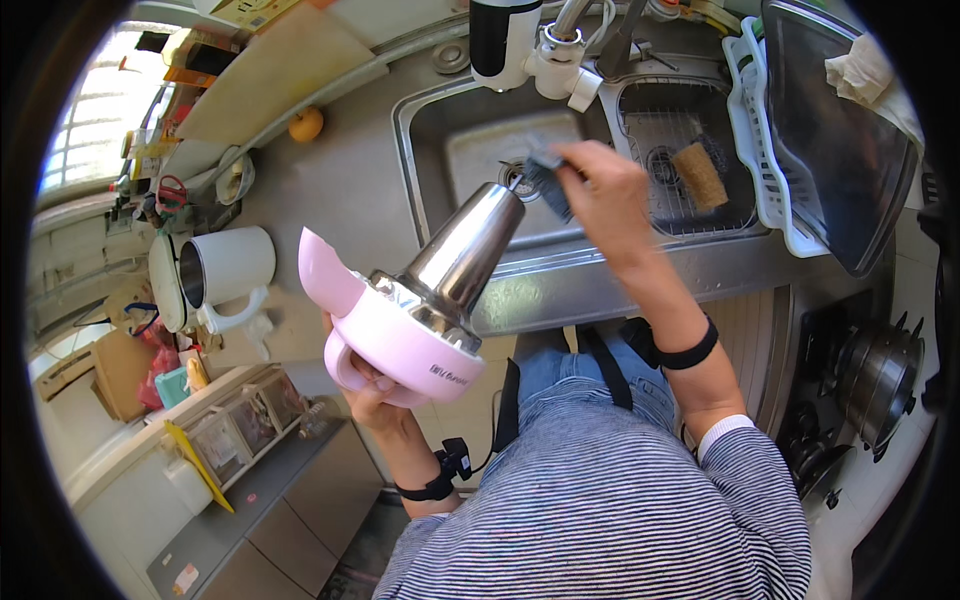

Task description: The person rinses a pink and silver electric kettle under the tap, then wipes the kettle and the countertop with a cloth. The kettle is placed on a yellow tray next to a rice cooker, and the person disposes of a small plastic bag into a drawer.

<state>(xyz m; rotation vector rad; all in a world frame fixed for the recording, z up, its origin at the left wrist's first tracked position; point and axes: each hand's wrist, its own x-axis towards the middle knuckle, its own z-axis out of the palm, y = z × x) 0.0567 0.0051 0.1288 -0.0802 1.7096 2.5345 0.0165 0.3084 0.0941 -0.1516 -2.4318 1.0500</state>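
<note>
My left hand (375, 394) grips the handle of a pink and steel juicer part (409, 345), which has a pink spout and a tapered metal cone (469, 244). The device is tilted, its cone pointing up towards the sink. Between the fingers of my right hand (604, 187) is a dark grey cloth or pad (549, 184), blurred, close to the thin tip at the cone's end. Whether the pad touches the tip I cannot tell. Both are over the near-left part of the large steel sink basin (465, 135).
A white faucet filter (555, 67) hangs above the sink. The smaller basin holds a wire rack and a brown sponge (701, 176). Right of it stand a white plastic basket (765, 150) and a dark lid or tray (840, 150). A white jug (232, 266) and an orange fruit (306, 124) are on the left.
</note>
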